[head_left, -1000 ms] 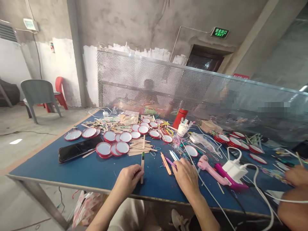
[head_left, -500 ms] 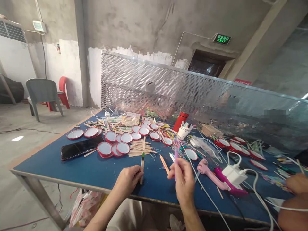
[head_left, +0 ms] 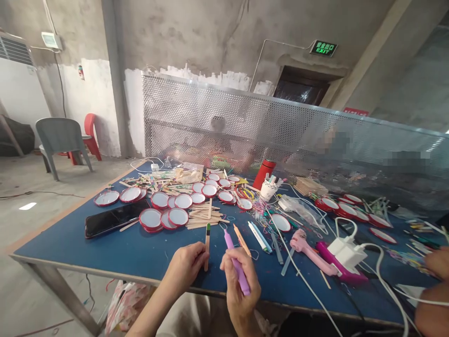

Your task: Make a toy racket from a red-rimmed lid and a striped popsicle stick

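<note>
My left hand (head_left: 189, 263) grips a wooden craft stick (head_left: 207, 248) near the table's front edge; the stick stands up from the fingers, with a green and a dark band at its top. My right hand (head_left: 242, 276) is closed around a purple marker (head_left: 236, 264), its tip pointing up and away from me. Just beyond it lie an orange marker (head_left: 242, 239), a white marker (head_left: 257, 236) and a blue one (head_left: 263, 238). A pile of plain craft sticks (head_left: 205, 216) is ahead of my left hand.
Red-rimmed white discs (head_left: 178, 216) lie in groups beside a black phone (head_left: 115, 219). Behind stand a red bottle (head_left: 264, 174) and a cup of pens (head_left: 269, 189). To the right are a pink glue gun (head_left: 312, 252), white chargers (head_left: 345, 250) and another person's hand (head_left: 438, 262).
My right hand has moved left and down, closer to the craft stick, and the purple marker now leans tip-forward. My left hand and its stick have hardly moved.
</note>
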The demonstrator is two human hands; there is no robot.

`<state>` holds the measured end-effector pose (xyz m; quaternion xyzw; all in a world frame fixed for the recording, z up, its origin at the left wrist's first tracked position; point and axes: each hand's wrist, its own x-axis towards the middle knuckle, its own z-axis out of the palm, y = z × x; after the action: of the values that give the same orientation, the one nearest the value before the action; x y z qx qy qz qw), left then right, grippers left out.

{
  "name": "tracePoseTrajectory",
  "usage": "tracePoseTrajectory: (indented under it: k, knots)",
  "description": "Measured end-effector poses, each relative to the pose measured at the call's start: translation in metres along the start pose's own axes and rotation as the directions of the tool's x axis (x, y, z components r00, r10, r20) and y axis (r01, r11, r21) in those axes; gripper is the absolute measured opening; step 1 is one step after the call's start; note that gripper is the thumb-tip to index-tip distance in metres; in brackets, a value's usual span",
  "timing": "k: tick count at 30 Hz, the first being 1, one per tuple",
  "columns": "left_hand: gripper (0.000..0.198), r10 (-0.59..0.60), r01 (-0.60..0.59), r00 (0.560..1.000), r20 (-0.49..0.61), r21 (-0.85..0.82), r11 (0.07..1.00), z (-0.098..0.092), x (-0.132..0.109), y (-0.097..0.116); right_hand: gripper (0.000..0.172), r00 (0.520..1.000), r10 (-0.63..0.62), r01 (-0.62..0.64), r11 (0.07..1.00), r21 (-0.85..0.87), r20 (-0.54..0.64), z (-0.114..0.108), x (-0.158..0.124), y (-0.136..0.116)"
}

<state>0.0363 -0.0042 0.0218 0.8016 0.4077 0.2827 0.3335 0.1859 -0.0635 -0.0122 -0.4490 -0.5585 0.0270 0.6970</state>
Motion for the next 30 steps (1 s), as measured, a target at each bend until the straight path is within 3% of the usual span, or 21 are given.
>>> tracePoseTrajectory:
  k: [5,7,15,30]
  knots:
    - [0.033,0.008,-0.008,1.0,-0.01,-0.015,1.0,0.0008,-0.0012,0.0004,0.026,0.997,0.068,-0.074,0.989,0.132,0.048,0.0029,-0.0015,-0.0025]
    - [0.032,0.0,0.0,1.0,-0.017,-0.017,1.0,0.001,-0.0016,0.0013,0.024,0.994,0.088,-0.096,0.989,0.116,0.07,0.0035,-0.0021,-0.0039]
    - [0.032,0.023,-0.026,0.999,-0.039,-0.071,0.997,0.0033,-0.0034,0.0004,0.017,0.982,-0.092,0.108,0.99,-0.09,0.163,0.0009,-0.0077,-0.0028]
    - [0.031,0.005,-0.007,1.0,-0.022,-0.071,0.997,0.0029,-0.0028,0.0006,0.018,0.976,-0.123,0.139,0.987,-0.08,0.179,0.0033,-0.0004,-0.0066]
